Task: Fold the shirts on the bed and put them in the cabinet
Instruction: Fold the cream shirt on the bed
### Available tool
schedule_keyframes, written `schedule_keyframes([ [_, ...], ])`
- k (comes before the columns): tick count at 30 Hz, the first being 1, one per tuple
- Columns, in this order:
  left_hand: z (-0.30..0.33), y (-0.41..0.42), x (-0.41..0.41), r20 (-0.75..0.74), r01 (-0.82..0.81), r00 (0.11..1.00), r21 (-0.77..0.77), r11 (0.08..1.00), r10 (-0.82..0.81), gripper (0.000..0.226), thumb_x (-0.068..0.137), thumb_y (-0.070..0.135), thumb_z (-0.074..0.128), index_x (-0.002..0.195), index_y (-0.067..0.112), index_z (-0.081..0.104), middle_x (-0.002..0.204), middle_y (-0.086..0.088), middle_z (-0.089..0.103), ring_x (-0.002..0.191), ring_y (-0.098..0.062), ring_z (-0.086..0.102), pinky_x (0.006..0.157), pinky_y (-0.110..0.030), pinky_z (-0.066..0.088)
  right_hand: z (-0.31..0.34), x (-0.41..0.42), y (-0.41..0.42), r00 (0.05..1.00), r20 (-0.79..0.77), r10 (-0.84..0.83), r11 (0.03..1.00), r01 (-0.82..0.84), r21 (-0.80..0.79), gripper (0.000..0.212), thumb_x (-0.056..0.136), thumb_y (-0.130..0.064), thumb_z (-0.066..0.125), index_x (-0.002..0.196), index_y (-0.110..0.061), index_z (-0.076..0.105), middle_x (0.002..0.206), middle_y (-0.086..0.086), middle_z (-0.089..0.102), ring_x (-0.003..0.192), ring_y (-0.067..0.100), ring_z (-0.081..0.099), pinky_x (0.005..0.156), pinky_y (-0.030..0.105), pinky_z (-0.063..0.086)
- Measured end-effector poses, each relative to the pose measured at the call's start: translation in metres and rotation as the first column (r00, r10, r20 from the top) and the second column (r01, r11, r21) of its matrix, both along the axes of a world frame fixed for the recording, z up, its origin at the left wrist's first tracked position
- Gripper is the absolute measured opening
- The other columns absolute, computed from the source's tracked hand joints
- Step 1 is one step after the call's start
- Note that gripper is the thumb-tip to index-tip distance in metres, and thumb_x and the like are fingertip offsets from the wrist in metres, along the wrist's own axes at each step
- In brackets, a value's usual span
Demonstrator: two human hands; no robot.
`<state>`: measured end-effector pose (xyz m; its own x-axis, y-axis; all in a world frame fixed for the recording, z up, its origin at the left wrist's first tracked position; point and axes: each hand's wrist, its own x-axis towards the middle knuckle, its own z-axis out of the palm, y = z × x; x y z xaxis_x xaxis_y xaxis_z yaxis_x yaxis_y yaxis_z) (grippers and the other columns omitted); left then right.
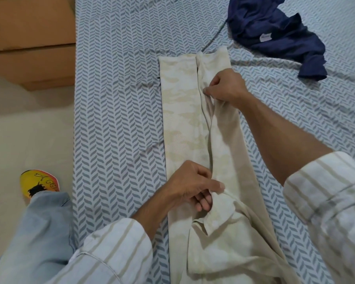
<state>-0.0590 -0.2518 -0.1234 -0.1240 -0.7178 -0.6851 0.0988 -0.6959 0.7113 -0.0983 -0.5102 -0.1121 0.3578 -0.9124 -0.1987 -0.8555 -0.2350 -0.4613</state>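
Observation:
A cream shirt with a faint camouflage print (pixel 182 111) lies lengthwise down the middle of the bed (pixel 115 103), its two long sides folded in toward the centre. My left hand (pixel 193 187) pinches the inner edge of the right-hand flap near the collar end. Farther up, my right hand (pixel 225 89) pinches the same flap's edge with thumb and fingers. A crumpled navy blue shirt (pixel 275 31) with a white label lies at the far right of the bed, apart from both hands.
The bed wears a blue-and-white leaf-patterned sheet. A brown wooden cabinet or drawer unit (pixel 31 44) stands left of the bed on a beige floor (pixel 29 136). My jeans leg (pixel 39 232) and yellow shoe (pixel 39 183) are beside the bed's left edge.

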Motion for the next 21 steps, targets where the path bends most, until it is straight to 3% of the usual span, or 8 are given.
schedule_keyframes([
  [3,-0.001,0.001,0.0,0.019,-0.005,1.0,-0.007,1.0,0.006,0.03,0.08,0.013,0.083,0.085,-0.011,0.066,0.064,-0.02,0.065,0.046,-0.023,0.06,0.039,-0.026,0.047,-0.002,0.004,0.003,0.998,0.07,0.001,0.99,0.009,-0.143,0.014,0.08,-0.012,0.065,0.092,-0.014,0.071,0.089,0.0,0.069,0.087,0.017,0.063,0.07,0.027,0.045],
  [6,-0.002,0.0,0.0,0.024,0.017,1.0,-0.008,1.0,-0.017,0.024,0.079,0.013,0.083,0.084,-0.004,0.067,0.065,-0.019,0.065,0.046,-0.023,0.06,0.039,-0.026,0.047,-0.005,0.01,0.002,0.996,0.052,0.071,0.973,-0.058,-0.224,0.018,0.081,-0.018,0.065,0.098,-0.015,0.066,0.09,-0.001,0.064,0.087,0.018,0.057,0.077,0.03,0.044],
  [8,-0.003,0.0,0.0,0.023,0.028,0.999,-0.005,1.0,-0.028,0.024,0.078,0.014,0.084,0.083,-0.002,0.067,0.066,-0.019,0.066,0.046,-0.023,0.061,0.039,-0.026,0.047,-0.008,0.013,-0.001,0.995,-0.076,0.069,0.98,-0.082,-0.181,0.022,0.082,-0.028,0.067,0.092,-0.01,0.07,0.087,0.004,0.067,0.087,0.023,0.061,0.078,0.032,0.047],
  [11,-0.003,-0.001,0.002,0.016,0.041,0.999,-0.005,0.999,-0.041,0.026,0.077,0.015,0.085,0.075,0.0,0.065,0.063,-0.018,0.066,0.046,-0.022,0.061,0.039,-0.025,0.047,-0.008,0.016,-0.004,0.994,-0.108,0.009,0.995,-0.02,-0.098,0.031,0.082,-0.037,0.068,0.087,-0.007,0.064,0.085,0.008,0.063,0.084,0.026,0.059,0.075,0.031,0.045],
  [14,-0.004,-0.001,0.002,0.018,0.047,0.999,-0.011,0.999,-0.047,0.026,0.077,0.016,0.086,0.067,0.005,0.064,0.061,-0.015,0.066,0.044,-0.02,0.06,0.039,-0.024,0.046,-0.005,0.017,-0.003,0.993,-0.121,0.009,0.999,-0.014,-0.035,0.025,0.082,-0.029,0.065,0.092,-0.007,0.064,0.084,0.007,0.063,0.084,0.028,0.062,0.081,0.033,0.052],
  [16,-0.003,0.0,0.002,0.021,0.047,0.999,-0.013,0.999,-0.047,0.026,0.077,0.017,0.086,0.073,0.001,0.066,0.06,-0.014,0.066,0.043,-0.019,0.06,0.038,-0.024,0.046,-0.002,0.018,0.0,0.993,-0.118,0.02,1.0,-0.022,-0.018,0.021,0.08,-0.025,0.064,0.09,-0.007,0.063,0.08,0.006,0.061,0.082,0.027,0.062,0.076,0.033,0.051],
  [18,-0.003,0.0,0.002,0.02,0.042,0.999,-0.011,0.999,-0.041,0.029,0.076,0.018,0.087,0.079,-0.003,0.067,0.06,-0.013,0.066,0.043,-0.019,0.06,0.038,-0.024,0.045,-0.003,0.017,0.002,0.999,-0.028,-0.023,1.0,0.023,0.006,0.018,0.08,-0.027,0.065,0.079,-0.01,0.059,0.07,0.003,0.057,0.071,0.023,0.059,0.067,0.032,0.047],
  [21,-0.004,0.001,0.002,0.022,0.043,0.999,-0.01,0.999,-0.042,0.028,0.077,0.017,0.086,0.067,0.004,0.064,0.06,-0.014,0.066,0.043,-0.019,0.06,0.038,-0.023,0.045,-0.004,0.015,0.006,0.93,0.302,-0.209,0.976,0.216,0.011,0.029,0.08,-0.032,0.062,0.058,-0.016,0.049,0.052,-0.002,0.049,0.054,0.017,0.054,0.057,0.033,0.047],
])
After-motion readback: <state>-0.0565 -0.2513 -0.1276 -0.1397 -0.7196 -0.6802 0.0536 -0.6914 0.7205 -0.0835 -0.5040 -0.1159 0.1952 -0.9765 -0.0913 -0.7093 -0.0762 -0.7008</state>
